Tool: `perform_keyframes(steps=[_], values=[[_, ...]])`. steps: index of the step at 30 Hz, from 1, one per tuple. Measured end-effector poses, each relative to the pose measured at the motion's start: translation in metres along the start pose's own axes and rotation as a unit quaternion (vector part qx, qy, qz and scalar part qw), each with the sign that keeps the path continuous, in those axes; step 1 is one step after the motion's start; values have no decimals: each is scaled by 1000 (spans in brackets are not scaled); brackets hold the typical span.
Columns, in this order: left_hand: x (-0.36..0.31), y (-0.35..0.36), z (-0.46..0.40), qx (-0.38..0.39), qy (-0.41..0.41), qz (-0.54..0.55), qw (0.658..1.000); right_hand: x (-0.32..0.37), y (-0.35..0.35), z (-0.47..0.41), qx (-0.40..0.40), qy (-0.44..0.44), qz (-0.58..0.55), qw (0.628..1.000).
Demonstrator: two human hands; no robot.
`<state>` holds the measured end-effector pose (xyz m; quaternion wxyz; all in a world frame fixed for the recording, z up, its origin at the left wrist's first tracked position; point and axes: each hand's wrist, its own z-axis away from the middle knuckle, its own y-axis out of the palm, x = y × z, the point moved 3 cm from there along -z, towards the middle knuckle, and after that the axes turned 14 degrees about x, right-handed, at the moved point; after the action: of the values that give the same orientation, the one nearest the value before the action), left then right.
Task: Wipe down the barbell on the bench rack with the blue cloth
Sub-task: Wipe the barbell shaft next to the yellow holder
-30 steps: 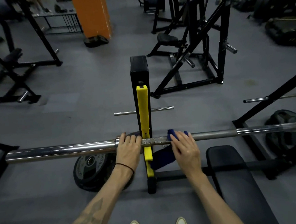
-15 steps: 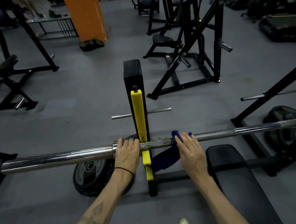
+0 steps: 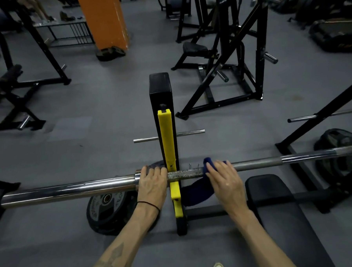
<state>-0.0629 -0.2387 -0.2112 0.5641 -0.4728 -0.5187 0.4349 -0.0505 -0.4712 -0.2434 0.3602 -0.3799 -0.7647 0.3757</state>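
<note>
Head view is showing the bar [image 3: 254, 163] lying across the yellow rack post [image 3: 167, 146], with the left hand [image 3: 152, 183] curling over it just left of the post and the right hand [image 3: 224, 181] clamping the cloth [image 3: 208, 163] on the knurled part just right. Doing this well likely means bracing with the left and sliding the cloth outward under steady wrap. Fingertips are hiding behind the bar, and its right end is running out of frame.

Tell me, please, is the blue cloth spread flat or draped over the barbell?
Draped. The blue cloth wraps over the barbell under the right hand, and its loose end hangs below the bar.
</note>
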Motion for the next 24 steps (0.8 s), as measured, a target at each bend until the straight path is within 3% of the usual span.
perform_keyframes(steps=[4, 8, 13, 16, 19, 21, 24], values=[[-2, -1, -5, -18, -7, -11, 1000, 33, 24, -7, -37, 59, -37, 997], [1, -1, -12, 6, 8, -10, 1000, 83, 41, -17, 6, -52, -68, 996], [4, 0, -16, 42, 41, -14, 998, 15, 13, -2, -14, -39, -17, 999], [4, -15, -23, 103, 55, -44, 992, -17, -6, 6, -28, 34, 13, 999], [10, -17, -44, 235, 58, -54, 969, 3, 13, -4, -42, 102, -20, 994], [13, -16, -53, 313, 75, -45, 946, 41, 31, -10, -26, 45, -45, 998], [11, -17, -52, 300, 67, -53, 950, 73, 37, -11, 9, -36, -63, 997]])
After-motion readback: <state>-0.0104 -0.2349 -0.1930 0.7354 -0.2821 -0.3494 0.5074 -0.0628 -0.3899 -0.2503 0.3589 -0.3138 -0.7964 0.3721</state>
